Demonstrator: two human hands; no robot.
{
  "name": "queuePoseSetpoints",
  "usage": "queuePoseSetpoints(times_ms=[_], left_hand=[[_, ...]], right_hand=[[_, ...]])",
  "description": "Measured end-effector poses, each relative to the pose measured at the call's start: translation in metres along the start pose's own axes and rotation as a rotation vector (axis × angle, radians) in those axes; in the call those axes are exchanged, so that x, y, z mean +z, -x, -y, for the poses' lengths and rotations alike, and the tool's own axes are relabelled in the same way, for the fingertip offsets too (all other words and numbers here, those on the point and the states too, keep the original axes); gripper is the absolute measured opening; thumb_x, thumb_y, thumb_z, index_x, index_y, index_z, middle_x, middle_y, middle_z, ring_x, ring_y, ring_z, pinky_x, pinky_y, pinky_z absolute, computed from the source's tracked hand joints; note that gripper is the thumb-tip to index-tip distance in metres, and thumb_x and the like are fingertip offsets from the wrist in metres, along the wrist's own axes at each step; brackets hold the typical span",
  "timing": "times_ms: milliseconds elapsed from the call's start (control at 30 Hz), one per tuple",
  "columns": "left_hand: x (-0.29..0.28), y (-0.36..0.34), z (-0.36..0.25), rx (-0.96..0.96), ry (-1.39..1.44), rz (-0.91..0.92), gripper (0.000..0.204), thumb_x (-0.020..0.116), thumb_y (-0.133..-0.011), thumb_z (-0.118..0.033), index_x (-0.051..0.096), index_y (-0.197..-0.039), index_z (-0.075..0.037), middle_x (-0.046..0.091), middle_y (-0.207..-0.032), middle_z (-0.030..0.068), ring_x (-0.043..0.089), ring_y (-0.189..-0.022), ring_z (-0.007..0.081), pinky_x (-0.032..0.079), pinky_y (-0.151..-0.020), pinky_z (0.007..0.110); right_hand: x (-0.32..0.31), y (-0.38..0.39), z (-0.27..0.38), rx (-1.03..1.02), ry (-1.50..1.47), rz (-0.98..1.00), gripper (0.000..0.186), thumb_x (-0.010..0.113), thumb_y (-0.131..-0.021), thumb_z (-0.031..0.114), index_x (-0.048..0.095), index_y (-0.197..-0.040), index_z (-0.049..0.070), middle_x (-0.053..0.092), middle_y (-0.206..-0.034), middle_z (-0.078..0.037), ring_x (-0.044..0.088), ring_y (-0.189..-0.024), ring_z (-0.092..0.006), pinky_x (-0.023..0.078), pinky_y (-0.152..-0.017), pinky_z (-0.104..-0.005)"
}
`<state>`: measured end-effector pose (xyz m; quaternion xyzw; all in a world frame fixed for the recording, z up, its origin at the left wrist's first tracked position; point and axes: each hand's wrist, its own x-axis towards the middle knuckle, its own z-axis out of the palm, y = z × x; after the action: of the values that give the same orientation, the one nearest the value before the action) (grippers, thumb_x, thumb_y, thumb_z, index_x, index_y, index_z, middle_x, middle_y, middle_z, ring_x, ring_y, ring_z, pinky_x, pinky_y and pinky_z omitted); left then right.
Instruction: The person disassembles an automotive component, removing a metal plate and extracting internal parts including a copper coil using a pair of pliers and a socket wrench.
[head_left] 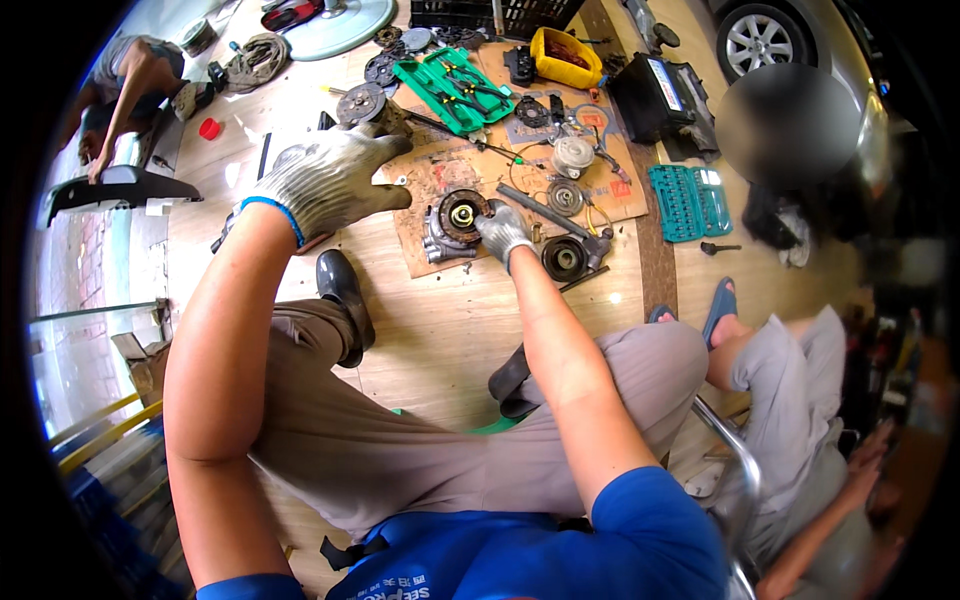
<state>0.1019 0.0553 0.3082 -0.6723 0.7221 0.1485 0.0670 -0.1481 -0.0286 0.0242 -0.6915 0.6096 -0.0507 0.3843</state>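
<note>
My left hand [330, 182], in a pale knit work glove with a blue cuff, is raised with its thumb and fingers apart and nothing between them. My right hand [504, 232], also gloved, is closed at the right rim of a round metal part [460, 212] with a dark ring and a yellowish centre. A grey cast-metal housing [440, 246] lies against that part on the cardboard [420, 262]. Just right of my right hand are a metal bar [540, 208] and a dark pulley-like ring [564, 259]. Beyond my left hand sits a round metal piece [362, 104], partly hidden.
An open green tool case [455, 90] with pliers, a yellow tray [566, 58], a black battery [650, 98] and a teal socket set [690, 204] surround the loose parts. People sit at the right and far left. A car wheel [760, 42] stands far right.
</note>
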Motion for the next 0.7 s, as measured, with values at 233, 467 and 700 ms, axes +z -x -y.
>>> queuePoseSetpoints(times_ms=[233,467,700], left_hand=[[0.011,-0.024,-0.014,0.004,-0.056,0.117,0.072,0.071,-0.089,-0.055,0.061,-0.148,-0.016,0.064,-0.136,0.0211,0.066,-0.119,0.0409,0.055,-0.098,0.051],[0.008,-0.035,-0.028,0.07,-0.068,0.105,0.071,0.07,-0.091,-0.057,0.062,-0.148,-0.015,0.065,-0.131,0.0195,0.068,-0.115,0.04,0.056,-0.097,0.052],[0.005,-0.031,-0.023,0.082,-0.055,0.058,0.071,0.07,-0.091,-0.058,0.062,-0.147,-0.014,0.067,-0.13,0.0216,0.068,-0.115,0.0411,0.056,-0.098,0.052]], right_hand=[[0.02,0.009,-0.012,0.046,-0.275,-0.107,0.056,0.072,-0.095,0.032,0.066,-0.137,-0.004,0.072,-0.131,-0.027,0.069,-0.123,-0.0389,0.052,-0.104,-0.0436],[0.021,0.017,-0.016,0.02,-0.329,-0.141,0.06,0.072,-0.097,0.037,0.064,-0.142,-0.003,0.07,-0.136,-0.026,0.067,-0.128,-0.0381,0.051,-0.108,-0.0425],[0.021,0.018,-0.019,0.156,-0.128,-0.195,0.085,0.075,-0.091,0.061,0.058,-0.15,0.002,0.062,-0.143,-0.032,0.059,-0.135,-0.0441,0.048,-0.113,-0.0463]])
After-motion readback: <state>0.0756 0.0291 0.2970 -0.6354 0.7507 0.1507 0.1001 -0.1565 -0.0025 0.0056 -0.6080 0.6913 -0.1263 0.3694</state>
